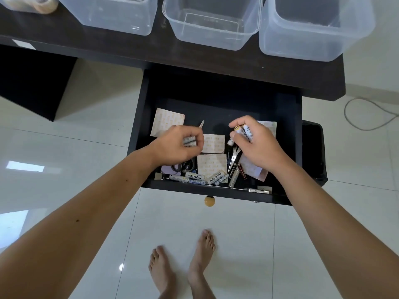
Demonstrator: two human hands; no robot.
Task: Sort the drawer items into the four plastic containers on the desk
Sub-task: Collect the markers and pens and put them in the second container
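Bare feet [183, 270] are seen on the white tiled floor [86, 147], directly below the open drawer [287, 197], whose round knob [209, 201] juts from its front edge. Two bare forearms are stretched up over that front edge into the drawer.

Over the left part of the drawer, the left hand [177, 145] is curled, its fingers closed around two white batteries [189, 141]. Beneath and beside it, patterned paper squares [167, 121] are scattered on the drawer floor, and black-handled scissors [187, 166] are partly covered by the wrist. Along the inside of the drawer's front wall, a row of loose batteries [194, 176] is laid, some marked "Heybright".

Over the right part of the drawer, the right hand [257, 143] is bunched, its fingers clamped on several white batteries [243, 131] with a gold end showing. Small pliers [234, 157] are lying just under it.

Beyond the drawer, on the dark desk [108, 48], clear plastic containers [212, 22] are lined up side by side; the leftmost [28, 4] is cut off by the frame edge. Right of the drawer, a grey cable [367, 114] is looped on the floor.
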